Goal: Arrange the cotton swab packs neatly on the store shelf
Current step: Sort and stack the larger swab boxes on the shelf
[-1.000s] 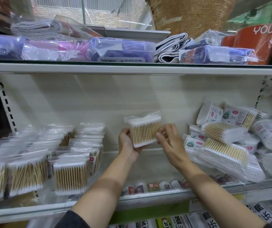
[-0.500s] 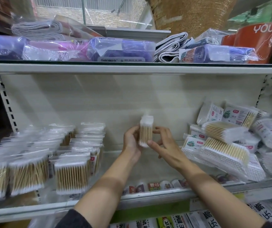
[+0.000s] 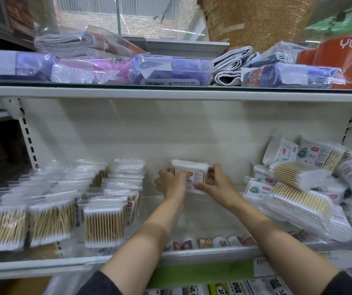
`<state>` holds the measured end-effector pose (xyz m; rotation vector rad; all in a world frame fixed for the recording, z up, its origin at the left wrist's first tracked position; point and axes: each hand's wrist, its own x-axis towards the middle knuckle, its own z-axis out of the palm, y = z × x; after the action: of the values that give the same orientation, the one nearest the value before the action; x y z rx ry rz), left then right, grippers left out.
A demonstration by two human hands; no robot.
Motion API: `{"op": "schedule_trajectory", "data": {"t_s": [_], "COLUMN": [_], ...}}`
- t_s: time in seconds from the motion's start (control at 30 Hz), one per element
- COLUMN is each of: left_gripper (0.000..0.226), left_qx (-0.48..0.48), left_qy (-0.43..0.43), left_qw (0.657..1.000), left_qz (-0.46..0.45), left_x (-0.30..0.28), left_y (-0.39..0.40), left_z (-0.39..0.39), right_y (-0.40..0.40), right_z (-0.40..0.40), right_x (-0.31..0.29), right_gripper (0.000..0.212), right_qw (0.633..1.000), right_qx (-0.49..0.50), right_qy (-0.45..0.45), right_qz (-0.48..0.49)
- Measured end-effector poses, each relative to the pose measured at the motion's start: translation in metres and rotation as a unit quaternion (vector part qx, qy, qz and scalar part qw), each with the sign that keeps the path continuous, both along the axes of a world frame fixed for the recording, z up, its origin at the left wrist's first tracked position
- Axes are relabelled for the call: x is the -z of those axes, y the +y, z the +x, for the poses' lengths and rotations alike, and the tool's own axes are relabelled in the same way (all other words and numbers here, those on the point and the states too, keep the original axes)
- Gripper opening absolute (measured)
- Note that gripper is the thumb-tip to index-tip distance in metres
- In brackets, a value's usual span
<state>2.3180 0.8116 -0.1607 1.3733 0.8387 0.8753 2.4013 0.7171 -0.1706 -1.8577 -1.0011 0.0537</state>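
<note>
A clear pack of wooden cotton swabs (image 3: 193, 171) is held between both hands above the bare middle of the shelf (image 3: 204, 211), its labelled face toward me. My left hand (image 3: 171, 184) grips its left end; my right hand (image 3: 215, 184) pinches its right end and lower edge. Upright rows of swab packs (image 3: 104, 224) stand on the shelf's left. A loose heap of swab packs (image 3: 298, 201) lies on the right.
The upper shelf (image 3: 170, 92) holds bagged purple and pink packs, folded cloths and an orange bag. Small items line the shelf's front lip (image 3: 204, 243). A perforated upright (image 3: 27, 133) stands at the left. Printed packs sit below.
The pack has been turned from edge-on to show its labelled face and now sits lower and closer to the back wall. Both hands moved down and forward with it.
</note>
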Motion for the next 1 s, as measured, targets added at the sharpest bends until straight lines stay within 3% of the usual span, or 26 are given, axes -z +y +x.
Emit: {"op": "schedule_trajectory", "data": {"t_s": [0.23, 0.37, 0.5, 0.63, 0.7, 0.87, 1.0], "left_gripper": [0.08, 0.097, 0.076, 0.067, 0.043, 0.007, 0.019], "left_qx": [-0.028, -0.008, 0.005, 0.027, 0.056, 0.159, 0.257], "left_qy": [0.07, 0.076, 0.112, 0.095, 0.068, 0.022, 0.075], "left_qw": [0.997, 0.997, 0.993, 0.993, 0.994, 0.986, 0.959], "left_qz": [0.031, 0.016, 0.029, 0.063, 0.058, 0.043, 0.091], "left_x": [0.005, 0.008, 0.003, -0.015, -0.023, -0.032, -0.039], "left_y": [0.005, 0.011, -0.001, -0.014, -0.021, -0.055, -0.098], "left_z": [-0.016, -0.025, -0.031, -0.022, -0.009, 0.038, 0.067], "right_y": [0.05, 0.057, 0.049, 0.029, 0.013, -0.035, -0.07], "right_z": [-0.01, -0.021, -0.016, -0.007, -0.002, 0.006, 0.016], "right_x": [0.002, -0.002, -0.002, -0.013, -0.029, -0.074, -0.093], "right_gripper": [0.037, 0.051, 0.053, 0.054, 0.049, 0.033, 0.028], "right_qw": [0.999, 0.997, 0.993, 0.989, 0.991, 0.975, 0.958], "right_qx": [-0.016, -0.019, -0.009, 0.031, 0.05, 0.105, 0.122], "right_qy": [-0.014, -0.038, -0.011, -0.005, -0.014, -0.164, -0.223], "right_qz": [-0.037, -0.068, -0.117, -0.146, -0.124, -0.109, -0.133]}}
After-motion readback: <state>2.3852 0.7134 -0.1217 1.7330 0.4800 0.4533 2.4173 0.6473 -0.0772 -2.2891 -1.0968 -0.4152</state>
